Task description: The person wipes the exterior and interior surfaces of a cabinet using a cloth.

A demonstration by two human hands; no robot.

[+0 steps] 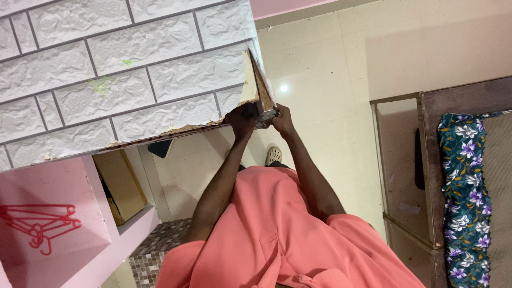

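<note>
- Risk at the fingers: both hands grip only the thin lifted corner (260, 85) of the white brick-pattern panel (133, 69). The panel's lower edge already looks ragged and crumbled, so I judge that a hard or uneven pull could tear off a piece instead of moving the whole sheet.
- A second risk is that the fingers slip off such a narrow edge, as the arms are stretched far out and the grip is small.
- The left hand (241, 120) has its fingers curled together and clamped on the lifted corner from the panel side.
- The right hand (282, 118) is closed on the same corner from the other side, almost touching the left hand. Something dark and small sits between the hands, and I cannot tell what it is.
- The lifted corner stands away from the panel and shows a brownish back.
- Just beyond the lifted corner, a sandal (273, 154) rests on the pale floor (320, 64).
- Beside the panel's ragged edge is a pink shelf (80, 213) with a cardboard box (120, 184) and red hangers (37, 224).
- Well apart from the corner, on the far side, lies a flowered cloth (466, 192).
</note>
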